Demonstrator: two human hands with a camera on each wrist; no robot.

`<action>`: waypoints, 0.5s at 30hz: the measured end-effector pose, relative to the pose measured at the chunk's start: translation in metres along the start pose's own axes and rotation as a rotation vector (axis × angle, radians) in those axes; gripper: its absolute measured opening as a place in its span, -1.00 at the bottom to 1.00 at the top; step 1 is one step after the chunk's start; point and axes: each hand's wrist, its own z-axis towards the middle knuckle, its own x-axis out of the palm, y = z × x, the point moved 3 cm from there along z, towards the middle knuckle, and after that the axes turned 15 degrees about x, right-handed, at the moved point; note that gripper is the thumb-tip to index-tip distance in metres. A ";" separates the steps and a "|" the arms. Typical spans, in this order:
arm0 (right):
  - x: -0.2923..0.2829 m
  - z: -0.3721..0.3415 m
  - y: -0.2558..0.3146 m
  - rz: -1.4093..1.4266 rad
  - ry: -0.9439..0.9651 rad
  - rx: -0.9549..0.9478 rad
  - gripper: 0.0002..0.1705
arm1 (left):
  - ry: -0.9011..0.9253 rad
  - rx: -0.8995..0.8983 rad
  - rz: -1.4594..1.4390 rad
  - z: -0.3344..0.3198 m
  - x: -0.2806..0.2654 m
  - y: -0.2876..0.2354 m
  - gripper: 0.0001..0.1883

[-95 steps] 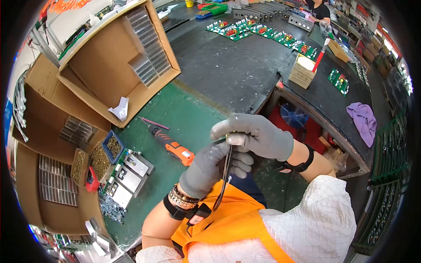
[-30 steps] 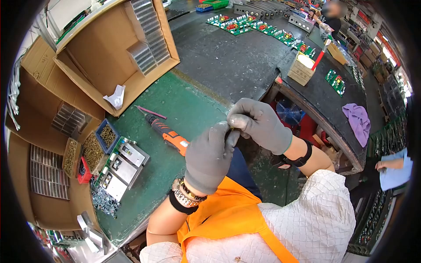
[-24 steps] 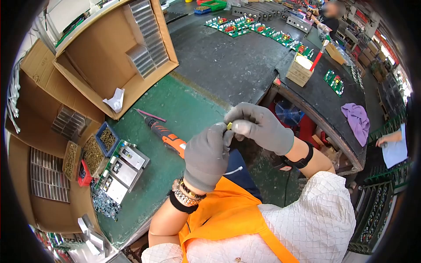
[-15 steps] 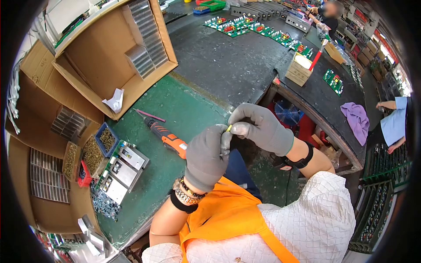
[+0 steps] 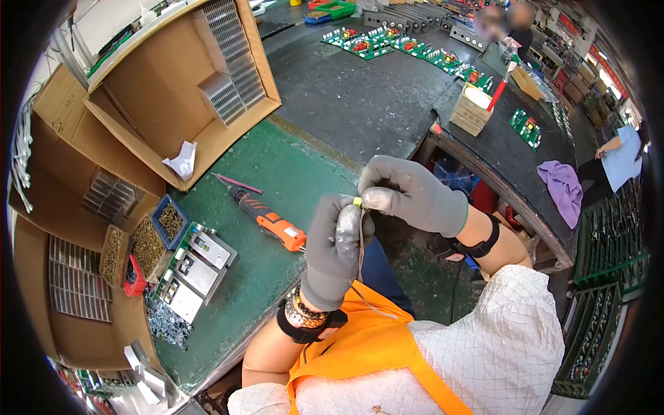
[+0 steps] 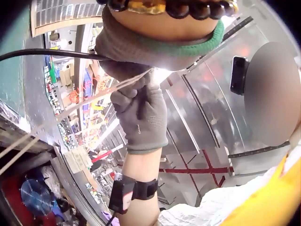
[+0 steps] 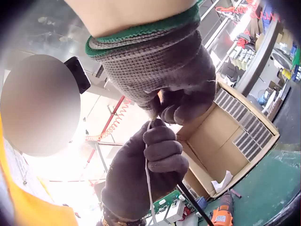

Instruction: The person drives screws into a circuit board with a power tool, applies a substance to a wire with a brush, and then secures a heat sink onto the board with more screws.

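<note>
Both gloved hands meet above the front edge of the green bench, in the middle of the head view. Between thumb and forefinger my right hand [image 5: 415,197] pinches a small yellow piece [image 5: 357,202]. Curled fingers of my left hand [image 5: 328,242] grip just below it, thumb upward. A thin pale wire [image 5: 361,249] hangs from the fingertips toward the orange apron and also shows in the right wrist view. A black cable [image 7: 195,203] comes out under the left fist. Fingers hide where the wire joins the yellow piece.
On the green bench lie an orange power screwdriver [image 5: 277,227] and a board with metal plates [image 5: 197,270]. Screw bins [image 5: 149,245] and cardboard boxes [image 5: 173,104] stand left. Green circuit boards [image 5: 360,43] line the black table behind. Another person [image 5: 620,158] is at right.
The left hand has turned, bringing its thumb into view. More of the yellow piece shows, and the pale wire hangs visibly below. A black cable hung between the hands in the oldest frame.
</note>
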 end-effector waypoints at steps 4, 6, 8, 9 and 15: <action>0.002 -0.001 0.001 -0.077 -0.058 -0.033 -0.80 | 0.062 0.059 0.171 0.003 -0.003 0.002 -0.75; 0.003 -0.003 0.002 -0.116 -0.055 -0.025 -0.80 | 0.092 0.084 0.246 0.003 -0.006 0.004 -0.75; 0.002 -0.002 0.002 -0.177 -0.023 -0.039 -0.78 | 0.140 0.089 0.266 0.002 -0.007 -0.002 -0.80; -0.001 -0.002 0.002 -0.183 -0.037 -0.039 -0.78 | 0.179 0.083 0.296 0.001 -0.007 -0.003 -0.85; -0.001 0.001 0.000 -0.331 0.060 -0.110 -0.78 | 0.185 0.118 0.211 -0.002 0.001 0.009 -0.87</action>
